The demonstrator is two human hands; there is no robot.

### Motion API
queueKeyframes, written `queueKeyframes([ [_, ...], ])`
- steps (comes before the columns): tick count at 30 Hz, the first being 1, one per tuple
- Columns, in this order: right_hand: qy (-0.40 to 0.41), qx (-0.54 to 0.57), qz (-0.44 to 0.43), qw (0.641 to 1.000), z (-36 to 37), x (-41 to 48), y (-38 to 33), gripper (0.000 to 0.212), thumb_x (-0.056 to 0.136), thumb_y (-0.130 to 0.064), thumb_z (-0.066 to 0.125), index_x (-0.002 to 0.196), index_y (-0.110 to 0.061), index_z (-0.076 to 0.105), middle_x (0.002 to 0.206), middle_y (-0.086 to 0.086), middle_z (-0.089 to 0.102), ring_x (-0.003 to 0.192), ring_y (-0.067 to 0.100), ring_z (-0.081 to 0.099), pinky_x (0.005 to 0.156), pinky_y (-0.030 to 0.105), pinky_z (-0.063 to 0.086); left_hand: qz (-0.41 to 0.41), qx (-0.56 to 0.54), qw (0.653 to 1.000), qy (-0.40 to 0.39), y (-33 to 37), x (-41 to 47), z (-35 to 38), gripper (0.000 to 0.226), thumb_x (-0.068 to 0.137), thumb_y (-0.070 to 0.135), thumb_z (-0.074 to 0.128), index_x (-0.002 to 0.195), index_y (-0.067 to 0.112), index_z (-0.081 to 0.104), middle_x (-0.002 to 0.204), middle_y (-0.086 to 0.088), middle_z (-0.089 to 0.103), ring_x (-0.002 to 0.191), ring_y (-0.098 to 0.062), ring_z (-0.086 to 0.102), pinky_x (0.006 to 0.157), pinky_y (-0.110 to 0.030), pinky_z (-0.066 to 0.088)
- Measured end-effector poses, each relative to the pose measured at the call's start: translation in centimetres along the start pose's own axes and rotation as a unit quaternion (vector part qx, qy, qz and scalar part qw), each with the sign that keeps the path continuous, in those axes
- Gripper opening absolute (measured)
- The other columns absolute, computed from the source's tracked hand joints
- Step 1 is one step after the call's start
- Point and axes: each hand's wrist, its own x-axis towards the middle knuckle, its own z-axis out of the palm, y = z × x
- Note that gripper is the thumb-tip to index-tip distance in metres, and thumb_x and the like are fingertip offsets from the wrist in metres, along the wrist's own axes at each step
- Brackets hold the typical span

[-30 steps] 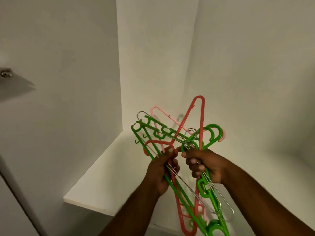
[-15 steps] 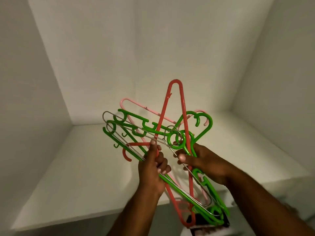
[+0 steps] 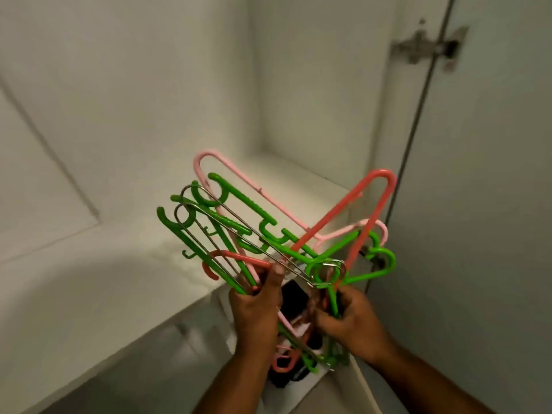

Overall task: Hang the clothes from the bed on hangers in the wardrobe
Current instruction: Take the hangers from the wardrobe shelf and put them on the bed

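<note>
Inside the open wardrobe (image 3: pixel 298 70), above its white shelf (image 3: pixel 74 294) at 8 o'clock, a tangled bundle of hangers (image 3: pixel 248 201) is held dead centre, with no clothes in sight. The left hand (image 3: pixel 257 312) grips one fan and the right hand (image 3: pixel 349 321), at 5 o'clock, clasps the rest. They look best freed singly, unhooked before pulling.

green hangers (image 3: pixel 239 201): glossy plastic | wire hangers (image 3: pixel 227 231): shiny metal | shelf (image 3: pixel 89 294): matt white

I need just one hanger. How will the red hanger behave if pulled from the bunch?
Probably stiff and light: the red hanger is thin plastic holding its shape. Likely to snag, since green hangers cross it.
</note>
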Motion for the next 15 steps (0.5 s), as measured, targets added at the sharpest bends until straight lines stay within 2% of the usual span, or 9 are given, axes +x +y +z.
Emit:
queueKeyframes([
  [1, 0.024, 0.009, 0.009, 1.0, -1.6, -1.4, 0.4, 0.017, 0.071, -0.025, 0.075, 0.076, -0.01, 0.068, 0.069, 0.01, 0.072, 0.06, 0.02, 0.068, 0.059, 0.036, 0.055, -0.025, 0.005, 1.0, 0.005, -1.3, -1.5, 1.2, 0.111, 0.039, 0.074, 0.086, 0.099, -0.015, 0.057, 0.057, -0.006, 0.058, 0.048, -0.018, 0.056, 0.053, -0.033, 0.05],
  [2, 0.03, 0.027, 0.02, 0.999, -3.2, -3.0, 0.6, 0.011, 0.074, -0.02, 0.073, 0.071, -0.011, 0.067, 0.063, 0.008, 0.07, 0.054, 0.016, 0.065, 0.054, 0.029, 0.051, -0.045, 0.0, 0.999, -0.01, -2.5, -3.3, 2.5, 0.11, 0.035, 0.078, 0.086, 0.092, -0.013, 0.059, 0.056, -0.013, 0.055, 0.046, -0.025, 0.055, 0.051, -0.036, 0.051],
  [5, -0.009, 0.024, 0.043, 0.999, -8.1, -7.7, 1.0, 0.024, 0.085, -0.014, 0.072, 0.063, -0.019, 0.064, 0.051, -0.001, 0.06, 0.043, 0.008, 0.054, 0.047, 0.021, 0.042, -0.08, -0.017, 0.993, -0.081, -6.7, -7.6, 5.3, 0.066, 0.053, 0.063, 0.083, 0.076, 0.005, 0.061, 0.058, -0.009, 0.057, 0.052, -0.023, 0.056, 0.056, -0.035, 0.051],
  [7, -0.004, -0.005, 0.073, 0.997, -11.6, -10.9, 2.0, 0.034, 0.089, -0.008, 0.072, 0.061, -0.023, 0.062, 0.049, -0.009, 0.055, 0.044, 0.0, 0.049, 0.047, 0.017, 0.039, -0.146, -0.009, 0.981, -0.13, -11.1, -10.3, 5.9, 0.079, 0.048, 0.066, 0.089, 0.097, 0.008, 0.066, 0.081, -0.007, 0.072, 0.078, -0.026, 0.067, 0.074, -0.041, 0.057],
  [9, -0.01, -0.077, 0.089, 0.993, -14.1, -13.5, 2.9, 0.027, 0.086, -0.018, 0.074, 0.064, -0.027, 0.063, 0.054, -0.016, 0.054, 0.052, -0.007, 0.048, 0.053, 0.017, 0.04, -0.228, 0.057, 0.95, -0.208, -14.4, -12.9, 5.9, 0.088, 0.048, 0.07, 0.089, 0.11, 0.012, 0.066, 0.097, -0.003, 0.076, 0.093, -0.025, 0.07, 0.084, -0.044, 0.056],
  [10, -0.01, -0.129, 0.093, 0.987, -15.4, -14.9, 3.6, 0.017, 0.082, -0.032, 0.074, 0.07, -0.028, 0.062, 0.057, -0.019, 0.054, 0.055, -0.008, 0.048, 0.055, 0.019, 0.041, -0.27, 0.109, 0.92, -0.261, -16.0, -14.3, 5.9, 0.077, 0.061, 0.065, 0.085, 0.114, 0.012, 0.066, 0.1, -0.001, 0.076, 0.093, -0.022, 0.07, 0.081, -0.038, 0.057],
  [12, -0.032, -0.25, 0.11, 0.962, -17.5, -17.5, 5.3, 0.024, 0.074, -0.051, 0.067, 0.083, -0.031, 0.059, 0.064, -0.024, 0.06, 0.059, -0.01, 0.055, 0.059, 0.017, 0.043, -0.32, 0.27, 0.824, -0.382, -18.3, -16.8, 5.7, 0.048, 0.088, 0.047, 0.073, 0.12, 0.013, 0.066, 0.105, -0.002, 0.073, 0.087, -0.013, 0.069, 0.068, -0.023, 0.054],
  [14, -0.061, -0.342, 0.141, 0.927, -19.1, -20.3, 7.2, 0.029, 0.075, -0.05, 0.069, 0.093, -0.028, 0.063, 0.08, -0.016, 0.069, 0.072, 0.001, 0.064, 0.064, 0.021, 0.045, -0.313, 0.395, 0.711, -0.49, -20.1, -18.5, 6.0, 0.031, 0.093, 0.038, 0.069, 0.116, 0.017, 0.066, 0.103, -0.002, 0.07, 0.075, -0.006, 0.063, 0.056, -0.014, 0.046],
  [15, -0.073, -0.372, 0.148, 0.913, -19.7, -21.5, 7.8, 0.027, 0.078, -0.046, 0.071, 0.094, -0.025, 0.064, 0.087, -0.007, 0.07, 0.077, 0.01, 0.065, 0.067, 0.025, 0.048, -0.306, 0.419, 0.679, -0.519, -20.8, -19.1, 6.4, 0.026, 0.094, 0.036, 0.07, 0.111, 0.017, 0.067, 0.098, -0.003, 0.068, 0.069, -0.005, 0.06, 0.052, -0.012, 0.043],
])
